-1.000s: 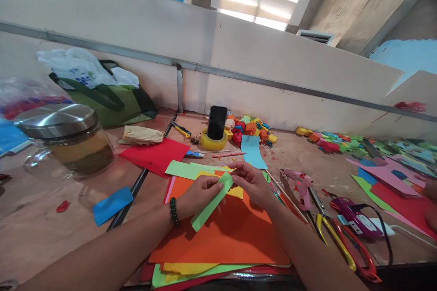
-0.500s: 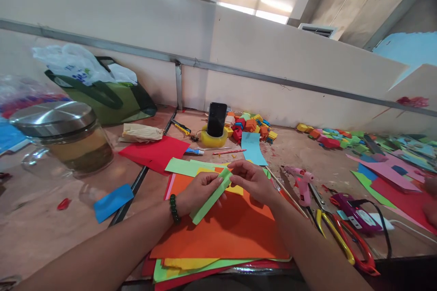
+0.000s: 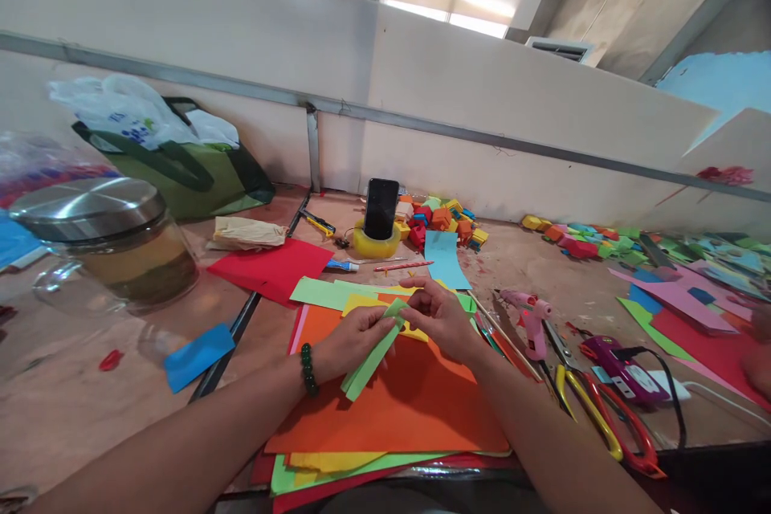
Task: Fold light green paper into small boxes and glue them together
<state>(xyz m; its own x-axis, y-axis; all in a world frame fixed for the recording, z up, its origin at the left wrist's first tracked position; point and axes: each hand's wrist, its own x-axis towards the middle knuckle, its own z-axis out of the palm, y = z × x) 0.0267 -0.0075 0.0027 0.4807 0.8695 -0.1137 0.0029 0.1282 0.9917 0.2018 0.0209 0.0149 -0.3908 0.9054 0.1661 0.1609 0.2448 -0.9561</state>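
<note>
A folded strip of light green paper (image 3: 372, 361) is held slantwise above a stack of coloured sheets. My left hand (image 3: 356, 341), with a dark green bead bracelet at its wrist, pinches the strip between thumb and fingers. My right hand (image 3: 438, 317) is closed at the strip's upper end, thumb and fingertips on the paper. Under both hands lies an orange sheet (image 3: 409, 414), the top of the stack. Yellow paper (image 3: 355, 303) shows behind the strip, partly covered by my hands.
To the right lie a pink glue gun (image 3: 530, 320), large scissors (image 3: 593, 409) and a purple power strip (image 3: 623, 369). A phone (image 3: 381, 209) stands in a yellow tape roll, near folded paper blocks (image 3: 442, 218). On the left is a lidded glass mug (image 3: 136, 265).
The green strip has turned slightly steeper, its lower end shifting a little right. Its fold edges show more apart. Both hands stay on it.
</note>
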